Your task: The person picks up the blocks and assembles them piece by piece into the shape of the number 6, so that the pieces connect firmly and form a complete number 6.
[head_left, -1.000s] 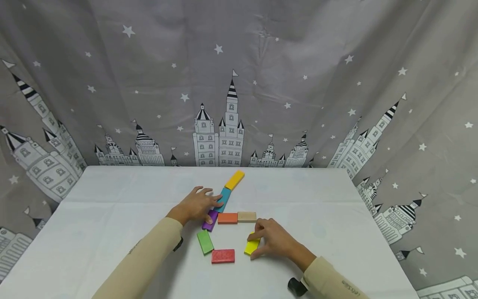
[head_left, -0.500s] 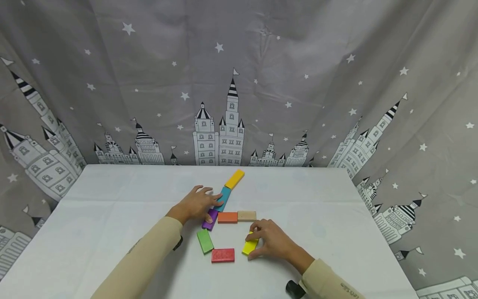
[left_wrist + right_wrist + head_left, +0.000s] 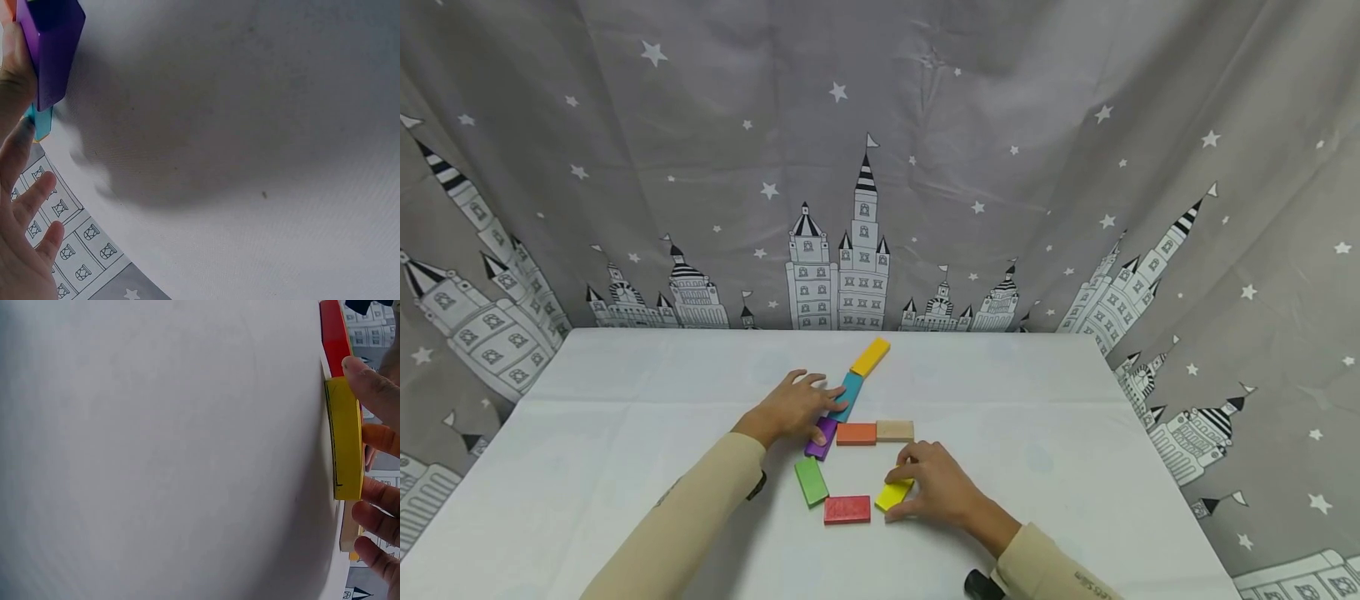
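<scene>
My right hand (image 3: pixel 942 483) pinches a bright yellow block (image 3: pixel 891 497) between thumb and fingers. The block lies slanted on the white table, its near end close to the right end of a red block (image 3: pixel 847 510). With spread fingers, my left hand (image 3: pixel 790 410) rests over two blocks: the thumb touches a purple block (image 3: pixel 55 62) and a fingertip lies on a teal block (image 3: pixel 852 387). An orange block (image 3: pixel 856 434) and a tan block (image 3: pixel 895 431) sit end to end right of the purple one. A green block (image 3: pixel 811 482) slants between the purple and red blocks.
An amber block (image 3: pixel 870 357) continues the slanted line beyond the teal one, near the back of the white-covered table (image 3: pixel 625 417). Behind hangs a grey curtain (image 3: pixel 985 108) printed with castles and stars. A black device (image 3: pixel 982 585) shows at the right sleeve.
My right hand has slid the yellow block left toward the red block and turned it more slanted. The left hand stays on the purple and teal blocks.
</scene>
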The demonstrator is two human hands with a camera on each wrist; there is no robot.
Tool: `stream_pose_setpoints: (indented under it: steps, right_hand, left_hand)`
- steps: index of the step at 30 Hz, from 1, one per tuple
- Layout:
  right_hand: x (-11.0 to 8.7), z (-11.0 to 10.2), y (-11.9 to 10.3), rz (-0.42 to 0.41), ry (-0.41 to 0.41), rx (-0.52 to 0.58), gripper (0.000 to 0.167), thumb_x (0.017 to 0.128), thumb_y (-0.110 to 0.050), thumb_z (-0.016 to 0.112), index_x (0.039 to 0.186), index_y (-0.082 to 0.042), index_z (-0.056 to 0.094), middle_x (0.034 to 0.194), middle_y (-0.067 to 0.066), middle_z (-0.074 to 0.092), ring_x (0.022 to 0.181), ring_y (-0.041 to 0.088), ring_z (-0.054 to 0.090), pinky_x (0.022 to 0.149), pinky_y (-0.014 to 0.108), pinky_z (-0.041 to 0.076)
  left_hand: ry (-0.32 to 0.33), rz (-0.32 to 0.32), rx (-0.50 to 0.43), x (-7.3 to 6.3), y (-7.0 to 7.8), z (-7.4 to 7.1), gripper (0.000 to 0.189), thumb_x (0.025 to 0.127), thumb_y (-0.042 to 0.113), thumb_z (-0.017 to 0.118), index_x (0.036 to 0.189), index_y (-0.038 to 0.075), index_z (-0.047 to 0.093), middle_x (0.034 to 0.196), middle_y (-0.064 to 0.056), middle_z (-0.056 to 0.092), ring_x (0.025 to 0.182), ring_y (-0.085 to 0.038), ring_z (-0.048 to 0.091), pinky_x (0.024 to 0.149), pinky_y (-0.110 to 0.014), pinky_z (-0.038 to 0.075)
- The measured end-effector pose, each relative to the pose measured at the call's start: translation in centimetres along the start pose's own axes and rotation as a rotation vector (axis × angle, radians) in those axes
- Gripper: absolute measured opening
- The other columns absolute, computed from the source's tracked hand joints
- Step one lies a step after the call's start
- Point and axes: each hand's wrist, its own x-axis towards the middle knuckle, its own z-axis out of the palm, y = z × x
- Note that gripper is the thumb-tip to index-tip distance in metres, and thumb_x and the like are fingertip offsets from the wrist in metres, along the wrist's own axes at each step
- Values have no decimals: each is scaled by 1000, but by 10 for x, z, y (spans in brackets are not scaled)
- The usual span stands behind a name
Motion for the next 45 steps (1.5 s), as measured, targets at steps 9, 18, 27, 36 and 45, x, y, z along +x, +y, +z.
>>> stream_pose_setpoints:
  steps: [9, 18, 27, 36, 45]
  right_hand:
    - [2, 0, -9, 72, -25, -16, 46, 67, -61, 78, 97, -26, 77, 96, -8, 55, 88, 8, 47, 80, 25, 40]
    - [1, 0, -12, 109, -36, -12, 48, 68, -62, 77, 98, -26, 76, 95, -9, 53, 88, 9, 47, 82, 28, 41]
    - [0, 2, -15, 133, -26, -5, 48, 67, -62, 78, 98, -25, 76, 96, -8, 54, 89, 9, 47, 84, 30, 41]
    - [0, 4, -15, 144, -24, -1, 48, 67, -62, 78, 98, -26, 76, 97, -9, 54, 90, 10, 47, 83, 30, 41]
    - [-2, 4, -16, 151, -24, -5, 47, 66, -61, 79, 98, -27, 76, 96, -9, 54, 89, 10, 47, 82, 30, 41]
  left_hand:
    - [2, 1, -9, -2, 0, -1, 68, 76, 43, 77, 138, 27, 54, 149, 1, 44, 139, -35, 31, 113, -59, 18]
    - [16, 21, -11, -3, 0, -1, 66, 77, 43, 76, 137, 26, 55, 148, 1, 44, 139, -35, 31, 113, -59, 19]
    - [12, 13, -19, -2, 0, 0, 66, 77, 42, 77, 137, 26, 56, 148, 1, 45, 139, -36, 31, 113, -59, 19]
    - [17, 18, -13, -2, -1, 0, 65, 77, 42, 77, 137, 26, 56, 148, 1, 44, 139, -35, 31, 113, -59, 19]
    - [9, 20, -8, -2, 0, -1, 66, 77, 43, 76, 137, 26, 55, 149, 1, 44, 140, -35, 31, 113, -59, 19]
